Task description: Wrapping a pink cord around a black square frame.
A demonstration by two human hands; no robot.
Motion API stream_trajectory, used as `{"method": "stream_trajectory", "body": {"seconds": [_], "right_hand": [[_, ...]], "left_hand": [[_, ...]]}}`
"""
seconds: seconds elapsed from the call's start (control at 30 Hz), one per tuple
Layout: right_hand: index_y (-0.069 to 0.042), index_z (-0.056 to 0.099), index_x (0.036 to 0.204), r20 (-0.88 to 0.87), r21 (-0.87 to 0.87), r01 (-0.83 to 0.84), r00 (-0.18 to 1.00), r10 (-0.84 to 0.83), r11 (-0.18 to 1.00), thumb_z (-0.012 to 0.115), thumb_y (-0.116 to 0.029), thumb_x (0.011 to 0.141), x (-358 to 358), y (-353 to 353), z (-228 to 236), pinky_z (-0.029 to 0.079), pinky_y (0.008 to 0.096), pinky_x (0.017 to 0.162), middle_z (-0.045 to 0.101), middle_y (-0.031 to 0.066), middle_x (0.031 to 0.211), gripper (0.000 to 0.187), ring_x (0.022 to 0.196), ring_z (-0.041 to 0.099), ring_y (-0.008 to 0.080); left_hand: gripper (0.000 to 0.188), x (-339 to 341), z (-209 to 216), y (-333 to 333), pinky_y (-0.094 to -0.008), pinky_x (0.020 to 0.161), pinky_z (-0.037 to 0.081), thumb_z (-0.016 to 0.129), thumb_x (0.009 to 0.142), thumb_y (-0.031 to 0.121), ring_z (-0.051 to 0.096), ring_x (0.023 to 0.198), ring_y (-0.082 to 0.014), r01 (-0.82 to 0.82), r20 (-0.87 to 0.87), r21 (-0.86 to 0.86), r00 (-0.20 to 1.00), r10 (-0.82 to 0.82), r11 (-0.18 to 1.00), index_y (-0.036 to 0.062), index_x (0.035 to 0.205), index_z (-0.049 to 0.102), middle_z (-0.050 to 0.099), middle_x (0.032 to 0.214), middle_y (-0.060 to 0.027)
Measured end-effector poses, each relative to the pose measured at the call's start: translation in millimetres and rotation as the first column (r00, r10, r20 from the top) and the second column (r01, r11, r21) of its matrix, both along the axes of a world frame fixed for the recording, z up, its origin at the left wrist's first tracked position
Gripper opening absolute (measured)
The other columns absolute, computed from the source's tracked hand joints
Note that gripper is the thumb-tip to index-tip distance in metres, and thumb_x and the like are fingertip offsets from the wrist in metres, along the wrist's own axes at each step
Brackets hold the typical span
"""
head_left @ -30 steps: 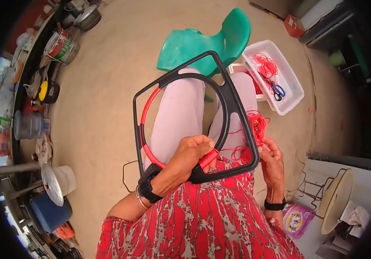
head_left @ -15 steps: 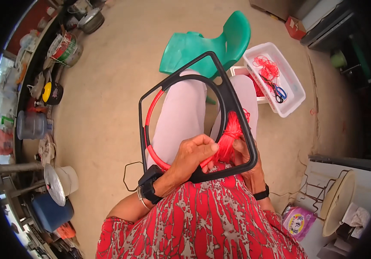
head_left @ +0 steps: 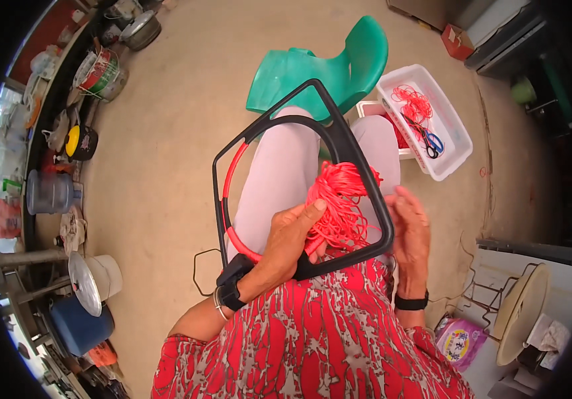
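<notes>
A black frame (head_left: 360,157) with a round ring inside it rests across my lap, tilted. Stretches of the ring's lower left side are wrapped tightly in red cord. My left hand (head_left: 290,236) is closed at the ring's lower edge, its thumb pressed against a loose hank of red cord (head_left: 340,199). The hank fans out over the frame's right part, its strands spread and looping. Just outside the frame's right bar, my right hand (head_left: 411,229) is open with its fingers stretched, holding nothing that I can see.
Past my knees stands a green plastic chair (head_left: 299,76). Right of it, a white plastic tub (head_left: 455,126) holds tangled red cord (head_left: 412,103) and blue-handled scissors (head_left: 434,143). Pots and a water bottle (head_left: 50,193) line the left side. A purple package (head_left: 462,342) lies at lower right.
My right hand has let go of the red hank and moved right, outside the frame, its fingers opening. The bunched strands have spread out and loosened. My left hand stays at the ring.
</notes>
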State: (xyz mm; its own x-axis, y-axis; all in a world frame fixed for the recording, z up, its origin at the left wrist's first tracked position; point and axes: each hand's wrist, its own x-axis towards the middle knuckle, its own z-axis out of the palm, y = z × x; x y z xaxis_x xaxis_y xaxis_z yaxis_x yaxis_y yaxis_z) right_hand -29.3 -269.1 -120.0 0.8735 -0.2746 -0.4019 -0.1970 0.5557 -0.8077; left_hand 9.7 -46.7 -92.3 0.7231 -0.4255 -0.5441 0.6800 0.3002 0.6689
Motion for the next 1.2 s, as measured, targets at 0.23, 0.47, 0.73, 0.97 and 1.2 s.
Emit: {"method": "stream_trajectory", "body": {"seconds": [0.23,0.47,0.73,0.97,1.2], "right_hand": [[0.002,0.055,0.118,-0.131,-0.367,-0.377,0.926,0.354,0.851,0.058,-0.011,0.089,13.2,5.5,-9.9,0.053,0.0277,0.077,0.066,0.0126,0.101,0.032,0.088,0.066,0.0189],[-0.008,0.033,0.142,0.424,0.447,-0.604,0.793,0.438,0.660,0.063,-0.033,0.087,32.6,63.5,-5.4,0.039,0.0425,0.106,0.038,0.0184,0.142,0.068,0.132,0.037,0.0292],[-0.011,0.034,0.140,0.515,0.721,-0.552,0.831,0.209,0.418,0.067,-0.037,0.083,23.1,64.7,-26.1,0.040,0.0529,0.103,0.045,0.0138,0.133,0.071,0.128,0.039,0.0316],[-0.009,0.038,0.137,0.391,0.719,-0.466,0.885,0.254,0.515,0.067,-0.038,0.084,23.8,62.3,-16.7,0.042,0.0472,0.103,0.051,0.0121,0.123,0.067,0.122,0.045,0.0279],[0.001,0.048,0.126,0.212,0.326,-0.284,0.952,0.223,0.902,0.058,-0.030,0.092,31.5,51.8,-28.8,0.042,0.0408,0.100,0.057,0.0143,0.121,0.048,0.108,0.057,0.0266]], "left_hand": [[0.040,1.0,7.2,5.5,-0.0248,0.041,0.040,0.045,0.098,0.036,0.048,0.041,-0.0112,0.093,-0.028,-0.041,0.995,-0.095,0.995,-0.0001,0.089,0.060,0.057,0.059,-0.0064],[0.040,0.5,5.1,5.6,-0.0275,0.047,0.048,0.038,0.099,0.032,0.055,0.045,-0.0187,0.137,-0.076,-0.113,0.986,-0.146,0.984,-0.0026,0.092,0.058,0.060,0.063,-0.0110],[0.035,-5.6,-6.3,2.2,-0.0273,0.055,0.052,0.038,0.099,0.032,0.062,0.067,-0.0146,0.057,-0.179,-0.148,0.980,-0.083,0.987,0.0033,0.110,0.055,0.065,0.092,-0.0075],[0.037,-1.3,-24.8,15.3,-0.0317,0.060,0.053,0.036,0.100,0.034,0.063,0.073,-0.0165,0.093,-0.103,-0.497,0.981,-0.165,0.863,0.0040,0.115,0.052,0.062,0.101,-0.0066],[0.064,3.0,-2.2,4.7,-0.0336,0.056,0.046,0.021,0.098,0.054,0.057,0.057,-0.0246,0.118,-0.194,-0.360,0.961,-0.198,0.925,0.0020,0.112,0.055,0.060,0.073,-0.0110]]}}
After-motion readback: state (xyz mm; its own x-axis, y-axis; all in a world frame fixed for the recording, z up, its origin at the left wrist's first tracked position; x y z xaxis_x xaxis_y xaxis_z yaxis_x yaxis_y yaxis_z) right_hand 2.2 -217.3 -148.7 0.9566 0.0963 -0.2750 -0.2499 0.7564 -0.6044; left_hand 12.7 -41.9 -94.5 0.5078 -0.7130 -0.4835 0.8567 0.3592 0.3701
